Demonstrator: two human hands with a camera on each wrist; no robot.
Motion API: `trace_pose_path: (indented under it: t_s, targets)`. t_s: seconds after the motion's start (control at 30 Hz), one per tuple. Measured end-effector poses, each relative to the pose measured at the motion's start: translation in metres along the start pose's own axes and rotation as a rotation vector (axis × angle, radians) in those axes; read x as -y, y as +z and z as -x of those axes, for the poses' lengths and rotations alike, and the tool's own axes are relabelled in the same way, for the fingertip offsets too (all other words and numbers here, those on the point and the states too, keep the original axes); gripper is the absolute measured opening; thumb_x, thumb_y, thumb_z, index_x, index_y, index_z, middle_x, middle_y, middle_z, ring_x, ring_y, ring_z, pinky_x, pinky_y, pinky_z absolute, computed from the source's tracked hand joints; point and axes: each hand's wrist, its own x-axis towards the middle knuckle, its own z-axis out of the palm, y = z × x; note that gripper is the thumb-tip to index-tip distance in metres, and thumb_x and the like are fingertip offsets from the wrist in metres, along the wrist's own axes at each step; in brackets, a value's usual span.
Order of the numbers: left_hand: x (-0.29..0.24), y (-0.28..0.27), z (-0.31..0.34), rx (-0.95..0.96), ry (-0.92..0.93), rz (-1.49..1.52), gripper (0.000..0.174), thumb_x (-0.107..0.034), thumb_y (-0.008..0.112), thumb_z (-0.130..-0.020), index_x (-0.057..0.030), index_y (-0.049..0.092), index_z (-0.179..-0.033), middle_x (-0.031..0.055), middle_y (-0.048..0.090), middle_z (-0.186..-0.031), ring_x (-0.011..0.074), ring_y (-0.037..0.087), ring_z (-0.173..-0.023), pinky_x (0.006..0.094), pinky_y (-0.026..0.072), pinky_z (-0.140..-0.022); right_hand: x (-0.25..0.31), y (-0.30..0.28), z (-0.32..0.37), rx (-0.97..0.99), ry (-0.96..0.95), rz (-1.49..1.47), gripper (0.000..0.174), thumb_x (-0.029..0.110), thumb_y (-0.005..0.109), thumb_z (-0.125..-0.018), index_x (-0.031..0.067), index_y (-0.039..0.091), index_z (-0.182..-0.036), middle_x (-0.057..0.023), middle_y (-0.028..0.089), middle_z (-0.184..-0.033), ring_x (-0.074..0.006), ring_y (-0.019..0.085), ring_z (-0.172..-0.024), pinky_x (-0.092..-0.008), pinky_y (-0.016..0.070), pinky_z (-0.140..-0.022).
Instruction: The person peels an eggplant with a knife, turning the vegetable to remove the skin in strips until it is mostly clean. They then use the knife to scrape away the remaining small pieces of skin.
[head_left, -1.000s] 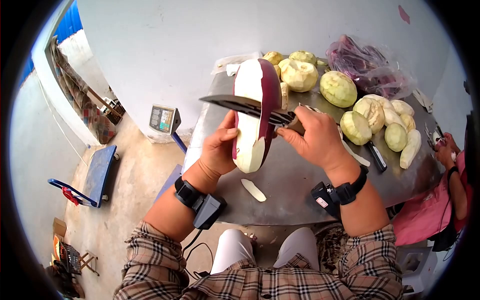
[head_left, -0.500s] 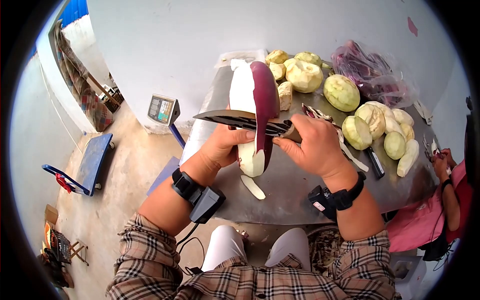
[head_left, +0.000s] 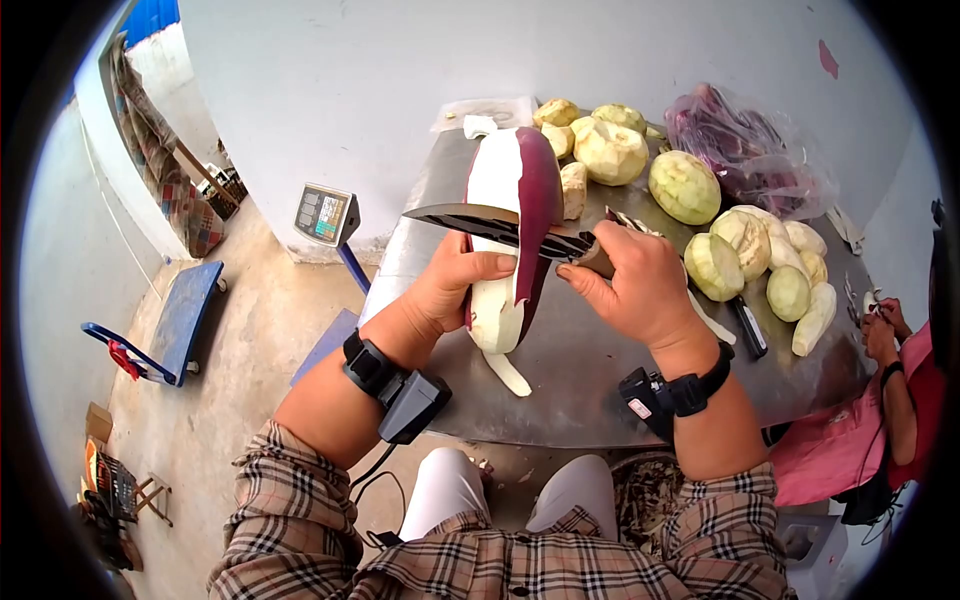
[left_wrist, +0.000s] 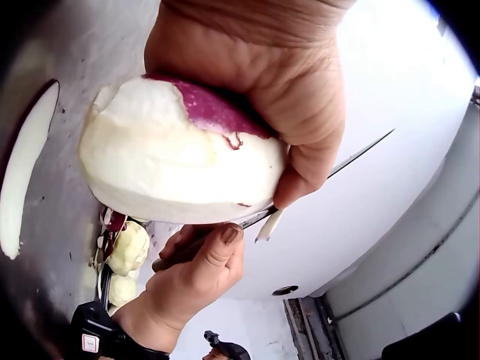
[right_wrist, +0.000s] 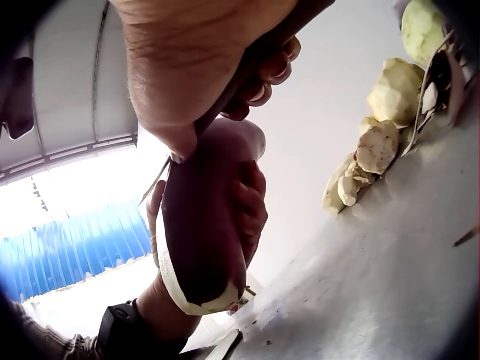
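A large eggplant, white where peeled and purple on its right side, stands roughly upright above the metal table. My left hand grips its lower left side, thumb across the front. My right hand holds a knife by its handle, the dark blade lying across the eggplant's front. In the left wrist view the peeled flesh faces the camera and a thin strip hangs by the blade. The right wrist view shows the purple skin, with left fingers around it.
Several peeled eggplants and a plastic bag of purple ones lie on the table's far and right parts. A black-handled tool and a peel strip lie nearer. Another person's hands are at the right; a scale display stands left.
The knife first moved down along the eggplant, then rose slightly. The eggplant and both hands have shifted a little; both grips stay the same.
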Motion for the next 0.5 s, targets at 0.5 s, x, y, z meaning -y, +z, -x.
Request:
trace_pose_path:
  t_s: [0.5]
  targets:
    - [0.011,-0.004,-0.006,0.046,-0.001,-0.063,0.055,-0.018,0.065,-0.070,0.0006,0.048,-0.119,0.0126,0.062,-0.099,0.0220,0.064,-0.086,0.0326,0.0540,-0.073,-0.001,0.001,0.001,-0.010,0.073,-0.036,0.041,0.039,0.070,-0.075,0.0046,0.049,-0.067,-0.0137,0.056,-0.057,-0.0357,0.057,-0.057,-0.0414,0.0461,-0.051]
